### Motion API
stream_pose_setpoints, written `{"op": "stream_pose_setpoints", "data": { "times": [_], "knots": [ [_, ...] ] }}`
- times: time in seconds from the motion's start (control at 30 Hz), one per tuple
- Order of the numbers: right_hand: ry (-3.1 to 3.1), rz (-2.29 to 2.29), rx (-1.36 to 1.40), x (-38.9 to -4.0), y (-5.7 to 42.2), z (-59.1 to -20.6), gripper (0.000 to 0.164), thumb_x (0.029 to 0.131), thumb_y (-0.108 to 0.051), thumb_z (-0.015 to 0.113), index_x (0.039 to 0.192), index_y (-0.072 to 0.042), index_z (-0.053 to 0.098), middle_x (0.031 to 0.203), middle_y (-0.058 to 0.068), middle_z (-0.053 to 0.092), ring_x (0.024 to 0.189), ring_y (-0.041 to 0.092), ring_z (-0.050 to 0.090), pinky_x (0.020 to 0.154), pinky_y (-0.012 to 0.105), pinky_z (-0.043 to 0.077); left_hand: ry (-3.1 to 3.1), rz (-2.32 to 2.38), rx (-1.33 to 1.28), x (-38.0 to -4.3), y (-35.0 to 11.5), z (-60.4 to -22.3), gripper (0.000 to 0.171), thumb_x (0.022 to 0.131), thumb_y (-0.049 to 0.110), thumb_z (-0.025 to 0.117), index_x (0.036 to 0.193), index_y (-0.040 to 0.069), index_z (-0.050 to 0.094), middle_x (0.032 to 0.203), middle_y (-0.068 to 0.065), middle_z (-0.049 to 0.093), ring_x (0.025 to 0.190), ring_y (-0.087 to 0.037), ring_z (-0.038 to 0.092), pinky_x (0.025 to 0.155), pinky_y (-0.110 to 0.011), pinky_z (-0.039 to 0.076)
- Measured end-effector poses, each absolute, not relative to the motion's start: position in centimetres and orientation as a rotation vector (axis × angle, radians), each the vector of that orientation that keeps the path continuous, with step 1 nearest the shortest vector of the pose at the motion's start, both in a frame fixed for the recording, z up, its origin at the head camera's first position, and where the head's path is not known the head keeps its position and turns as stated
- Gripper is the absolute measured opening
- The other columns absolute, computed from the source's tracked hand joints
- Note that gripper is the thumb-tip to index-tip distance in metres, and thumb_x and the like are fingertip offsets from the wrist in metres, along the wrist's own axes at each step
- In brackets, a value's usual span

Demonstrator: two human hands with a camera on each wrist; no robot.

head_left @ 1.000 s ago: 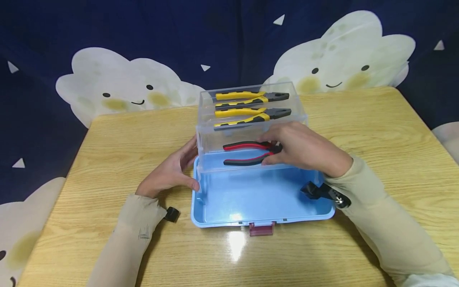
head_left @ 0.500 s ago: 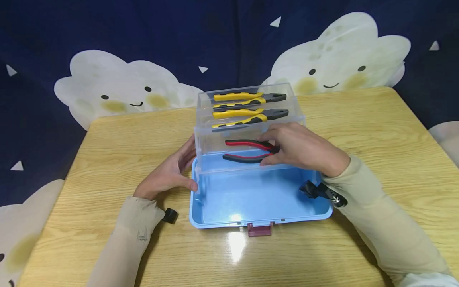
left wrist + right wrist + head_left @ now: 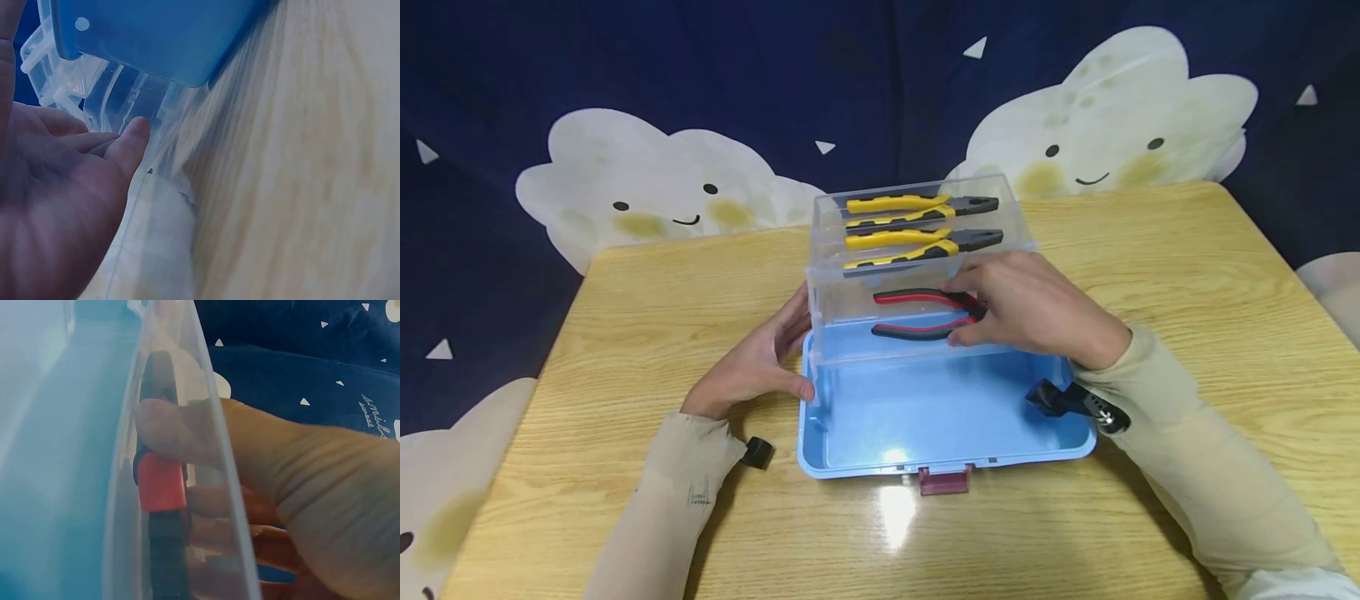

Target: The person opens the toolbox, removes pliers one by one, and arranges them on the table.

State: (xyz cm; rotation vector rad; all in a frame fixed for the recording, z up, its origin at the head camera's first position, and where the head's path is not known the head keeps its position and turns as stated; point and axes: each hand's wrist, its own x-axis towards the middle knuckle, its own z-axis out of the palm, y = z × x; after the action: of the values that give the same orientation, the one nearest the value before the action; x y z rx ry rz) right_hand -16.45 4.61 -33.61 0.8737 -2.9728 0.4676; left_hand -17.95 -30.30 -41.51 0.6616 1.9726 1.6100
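Note:
Red-and-black pliers (image 3: 917, 332) lie in the lower clear tray (image 3: 850, 354) with their handles to the left. My right hand (image 3: 1033, 304) reaches into that tray and pinches them near the pivot, hiding their head. In the right wrist view, the thumb presses the pliers (image 3: 161, 484) just beyond the red part, behind the tray's clear wall. My left hand (image 3: 756, 358) is at the left end of the blue toolbox (image 3: 925, 408), thumb at the rim and fingers extended along the side. In the left wrist view, its palm (image 3: 62, 187) faces the box.
Two yellow-and-black pliers, the rear one (image 3: 902, 202) and the front one (image 3: 925, 240), lie in the upper clear tray (image 3: 1011, 221). A dark red latch (image 3: 943, 481) projects from the toolbox's front. Wooden table (image 3: 685, 292) surrounds the box, with a cloud-patterned curtain (image 3: 850, 75) behind.
The red-and-black pliers have shifted slightly to the right and back within the lower tray, in my right hand's pinch. My left hand stays at the box's left end.

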Motion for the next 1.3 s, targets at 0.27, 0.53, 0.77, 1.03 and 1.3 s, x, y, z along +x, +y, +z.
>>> {"op": "stream_pose_setpoints", "data": {
  "times": [0.27, 0.53, 0.77, 1.03, 1.3],
  "knots": [
    [-2.900, 0.423, 0.830, -15.9, 4.6, -33.2, 0.055, 0.065, -0.032, 0.099, 0.112, -0.009, 0.081, 0.099, 0.004, 0.077, 0.067, 0.015, 0.057, 0.053, 0.027, 0.042, 1.961, 1.617, 0.673, -17.9, -30.3, -41.8, 0.140, 0.063, 0.044, 0.097, 0.165, 0.042, 0.001, 0.175, 0.016, 0.008, 0.165, -0.018, 0.012, 0.124, -0.011, 0.028],
    [-2.837, 0.463, 0.858, -15.7, 4.7, -33.2, 0.054, 0.067, -0.030, 0.097, 0.114, -0.008, 0.080, 0.106, 0.008, 0.078, 0.067, 0.016, 0.060, 0.051, 0.026, 0.042, 1.947, 1.623, 0.682, -17.9, -30.2, -42.2, 0.139, 0.064, 0.047, 0.096, 0.165, 0.041, 0.001, 0.175, 0.016, 0.007, 0.165, -0.018, 0.012, 0.125, -0.011, 0.027],
    [-2.726, 0.489, 0.927, -15.8, 4.4, -33.4, 0.053, 0.067, -0.032, 0.096, 0.112, -0.010, 0.081, 0.104, 0.005, 0.079, 0.070, 0.014, 0.062, 0.052, 0.027, 0.046, 1.964, 1.617, 0.676, -17.6, -30.8, -42.1, 0.137, 0.066, 0.045, 0.096, 0.165, 0.041, 0.000, 0.175, 0.016, 0.006, 0.165, -0.019, 0.011, 0.123, -0.010, 0.028],
    [-2.611, 0.495, 0.928, -15.3, 4.5, -33.1, 0.058, 0.065, -0.036, 0.098, 0.113, -0.010, 0.080, 0.103, 0.006, 0.078, 0.075, 0.016, 0.067, 0.054, 0.030, 0.050, 1.962, 1.603, 0.681, -17.7, -30.8, -41.9, 0.137, 0.067, 0.045, 0.095, 0.165, 0.041, -0.001, 0.176, 0.015, 0.005, 0.165, -0.020, 0.012, 0.123, -0.011, 0.028],
    [-2.517, 0.519, 0.931, -15.1, 4.9, -32.3, 0.059, 0.063, -0.032, 0.099, 0.113, -0.007, 0.080, 0.100, 0.007, 0.078, 0.070, 0.016, 0.066, 0.052, 0.028, 0.049, 1.964, 1.593, 0.684, -17.9, -30.6, -41.8, 0.137, 0.066, 0.048, 0.094, 0.165, 0.042, 0.000, 0.175, 0.017, 0.006, 0.165, -0.019, 0.012, 0.124, -0.011, 0.028]
  ]
}}
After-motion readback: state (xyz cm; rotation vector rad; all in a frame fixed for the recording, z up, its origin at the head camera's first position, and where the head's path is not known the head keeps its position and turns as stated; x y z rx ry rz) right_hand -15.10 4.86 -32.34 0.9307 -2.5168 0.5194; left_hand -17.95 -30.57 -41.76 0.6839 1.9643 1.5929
